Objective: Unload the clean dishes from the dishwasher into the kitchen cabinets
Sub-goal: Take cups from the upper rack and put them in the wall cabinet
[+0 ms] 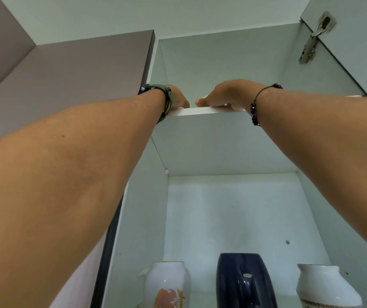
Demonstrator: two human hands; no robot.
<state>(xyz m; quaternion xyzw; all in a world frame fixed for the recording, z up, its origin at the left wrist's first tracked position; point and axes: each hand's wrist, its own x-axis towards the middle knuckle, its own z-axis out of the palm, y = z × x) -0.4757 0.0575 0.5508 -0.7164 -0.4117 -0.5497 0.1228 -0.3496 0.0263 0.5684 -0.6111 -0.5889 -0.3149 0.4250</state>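
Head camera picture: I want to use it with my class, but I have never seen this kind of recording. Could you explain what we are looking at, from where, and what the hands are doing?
There is no machine here. A person wears a camera on the head, so you see their own two arms reaching up into an open wall cabinet.

The left hand, with a green watch on its wrist, and the right hand, with a dark beaded bracelet, both reach over the front edge of the upper shelf. The fingers are hidden behind that edge, so I cannot tell whether they hold a dish.

On the shelf below stand a white jug with an orange design, a dark blue vase and another white jug. The door hinge shows at top right.
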